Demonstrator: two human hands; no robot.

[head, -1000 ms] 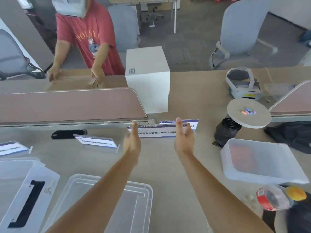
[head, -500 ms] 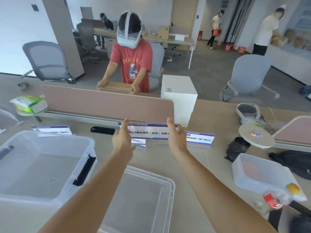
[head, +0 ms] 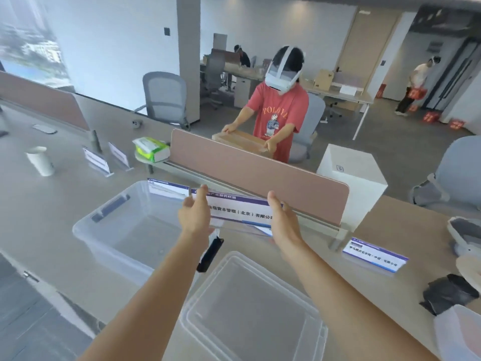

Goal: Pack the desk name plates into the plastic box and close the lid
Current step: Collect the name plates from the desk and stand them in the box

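Observation:
I hold a clear acrylic name plate [head: 238,211] with a white and purple label in the air, my left hand [head: 195,217] on its left end and my right hand [head: 282,221] on its right end. It hangs just right of the open clear plastic box [head: 104,230], which has black handles. The box lid [head: 250,306] lies flat on the desk below my arms. Another name plate [head: 374,254] stands on the desk at right, one [head: 166,187] shows behind the box, and two [head: 97,160] stand at far left.
A pink desk divider [head: 260,175] runs behind the plate. A white box [head: 351,173] stands beyond it. A paper cup [head: 40,161] and tissue pack [head: 151,149] sit at left. A black bag [head: 447,293] lies at right. A person in a red shirt [head: 278,118] handles a cardboard box opposite.
Both hands took the name plate by its ends, lifted it off the desk and carried it left toward the open box. My view swung left and up.

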